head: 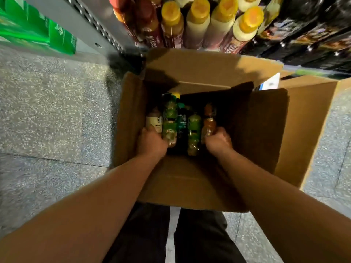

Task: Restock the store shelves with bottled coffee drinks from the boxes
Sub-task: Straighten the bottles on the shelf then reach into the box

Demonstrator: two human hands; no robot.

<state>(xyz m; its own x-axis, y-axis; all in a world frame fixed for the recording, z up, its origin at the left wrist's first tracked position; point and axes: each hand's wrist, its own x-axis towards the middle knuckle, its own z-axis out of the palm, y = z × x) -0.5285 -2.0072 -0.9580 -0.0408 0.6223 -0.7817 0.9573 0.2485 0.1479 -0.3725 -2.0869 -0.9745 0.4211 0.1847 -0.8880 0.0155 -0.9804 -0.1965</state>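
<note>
An open cardboard box [266, 130] stands on the floor below me with its flaps spread out. Several bottles lie inside it: a cream-labelled coffee bottle [153, 121] at the left, two green-labelled bottles [169, 118], a dark teal-capped bottle [181, 122] and an orange one [209, 123] at the right. My left hand [151, 143] reaches into the box, its fingers curled around the base of the cream coffee bottle and its green neighbour. My right hand [218, 141] grips the base of the orange bottle.
The store shelf [209, 25] ahead holds rows of yellow-capped bottles, with dark packaged goods [313, 35] to their right. Green packs [38, 25] sit at the upper left beyond a grey shelf upright. Speckled floor lies on the left; a second cardboard piece [341, 84] lies at the right.
</note>
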